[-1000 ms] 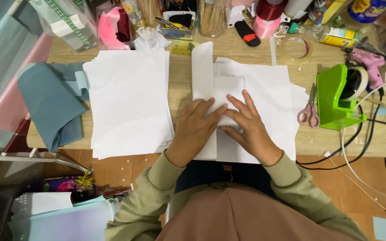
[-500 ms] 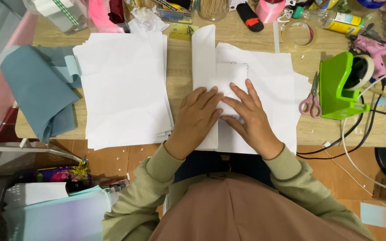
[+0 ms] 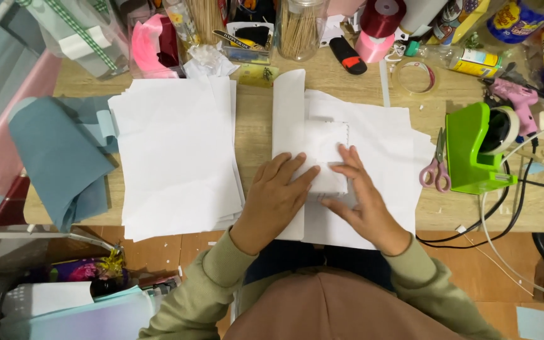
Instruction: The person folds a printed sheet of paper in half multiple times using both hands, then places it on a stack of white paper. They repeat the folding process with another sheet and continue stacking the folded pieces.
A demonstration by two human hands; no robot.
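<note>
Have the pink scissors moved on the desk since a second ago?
No. The scissors lie just left of the green tape dispenser, as before; only the camera shifted.

Craft desk: scissors [image 3: 436,169], ribbon spools [image 3: 380,25]

white folded paper [image 3: 313,148], scalloped edge, flat on desk, under both hands

Left hand [image 3: 278,198] and right hand [image 3: 360,204] lie flat, fingertips meeting
</note>
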